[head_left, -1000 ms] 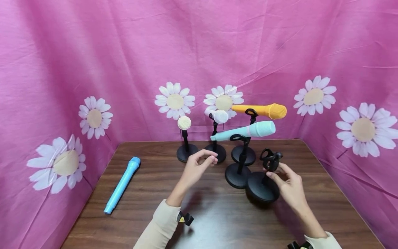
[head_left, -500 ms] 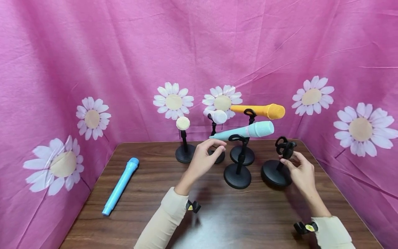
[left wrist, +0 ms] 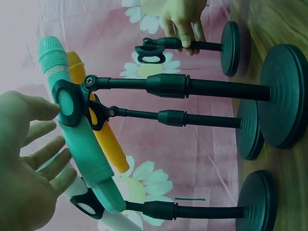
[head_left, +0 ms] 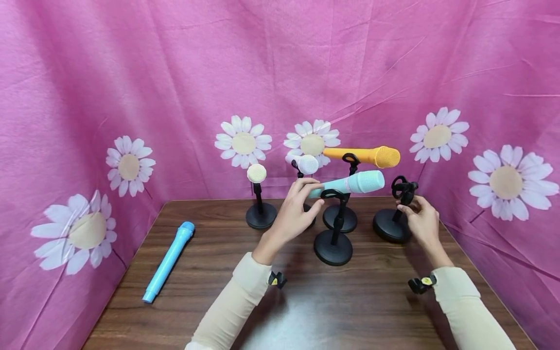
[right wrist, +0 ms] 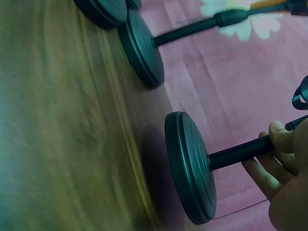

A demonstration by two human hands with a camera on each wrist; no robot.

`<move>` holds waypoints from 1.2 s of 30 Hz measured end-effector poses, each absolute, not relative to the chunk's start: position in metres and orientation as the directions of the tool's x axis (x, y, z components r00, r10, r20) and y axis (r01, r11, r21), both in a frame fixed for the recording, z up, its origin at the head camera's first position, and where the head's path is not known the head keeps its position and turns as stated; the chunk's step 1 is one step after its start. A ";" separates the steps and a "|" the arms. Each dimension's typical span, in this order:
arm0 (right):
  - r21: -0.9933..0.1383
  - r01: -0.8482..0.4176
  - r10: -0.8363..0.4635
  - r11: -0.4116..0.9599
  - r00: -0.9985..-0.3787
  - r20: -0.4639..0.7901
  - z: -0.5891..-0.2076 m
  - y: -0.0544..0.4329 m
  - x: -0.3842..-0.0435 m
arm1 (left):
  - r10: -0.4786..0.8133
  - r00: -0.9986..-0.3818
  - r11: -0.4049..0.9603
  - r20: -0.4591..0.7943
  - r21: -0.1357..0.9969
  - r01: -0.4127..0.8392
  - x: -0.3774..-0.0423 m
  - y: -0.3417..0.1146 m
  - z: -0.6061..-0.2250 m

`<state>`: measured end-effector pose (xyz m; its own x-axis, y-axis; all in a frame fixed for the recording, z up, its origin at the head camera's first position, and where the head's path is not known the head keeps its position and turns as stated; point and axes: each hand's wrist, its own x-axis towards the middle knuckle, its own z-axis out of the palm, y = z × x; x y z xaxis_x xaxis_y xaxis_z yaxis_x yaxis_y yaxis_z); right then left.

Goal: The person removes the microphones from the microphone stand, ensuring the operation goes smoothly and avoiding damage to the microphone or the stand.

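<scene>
My left hand [head_left: 290, 216] is at the tail end of a mint-green microphone [head_left: 365, 182], fingers loosely bent and spread. In the left wrist view its fingertips come right up to the side of that microphone [left wrist: 86, 147], which sits in the clip of a black desk stand [head_left: 333, 248]. My right hand [head_left: 423, 221] pinches the pole of another black microphone stand [head_left: 389, 227] at the right, between thumb and fingers. This stand's clip holds no microphone. It is upright, its round base [right wrist: 190, 168] close over the table in the right wrist view.
Behind stand a yellow microphone [head_left: 387, 157], a white one [head_left: 309, 165] and a cream one [head_left: 256, 173], each on a black stand. A blue microphone [head_left: 168, 262] lies on the wooden table [head_left: 210, 301] at the left. A pink flowered curtain [head_left: 188, 87] surrounds the table.
My right hand has carried the bare stand right and back, away from the mint microphone's stand. My left hand has moved forward and right, up to the mint microphone.
</scene>
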<state>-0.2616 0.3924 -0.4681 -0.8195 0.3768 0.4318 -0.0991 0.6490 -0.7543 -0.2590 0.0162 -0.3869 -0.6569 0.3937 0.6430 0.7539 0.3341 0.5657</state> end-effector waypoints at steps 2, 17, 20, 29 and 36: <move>-0.752 -0.084 0.390 0.653 -0.815 0.429 -0.468 0.397 -0.271 | 0.410 -0.668 0.348 0.621 0.570 0.744 -0.262 0.018 -0.386; -0.768 0.063 0.469 0.637 -0.823 0.321 -0.474 0.408 -0.305 | 0.471 -0.690 0.405 0.550 0.560 0.723 -0.275 0.028 -0.380; -0.781 0.074 0.478 0.621 -0.825 0.302 -0.476 0.410 -0.307 | 0.478 -0.692 0.415 0.541 0.555 0.721 -0.277 0.029 -0.380; -0.722 0.109 0.425 0.683 -0.864 0.272 -0.479 0.410 -0.302 | 0.486 -0.699 0.437 0.525 0.546 0.715 -0.278 0.029 -0.378; -0.713 0.109 0.384 0.692 -0.893 0.236 -0.474 0.401 -0.293 | 0.487 -0.725 0.460 0.487 0.563 0.687 -0.277 0.029 -0.375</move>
<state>-0.2934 0.4015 -0.4742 -0.8927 0.3837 0.2364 0.1087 0.6924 -0.7133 -0.2766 0.0290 -0.3745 -0.7252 0.4872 0.4866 0.6868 0.4603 0.5625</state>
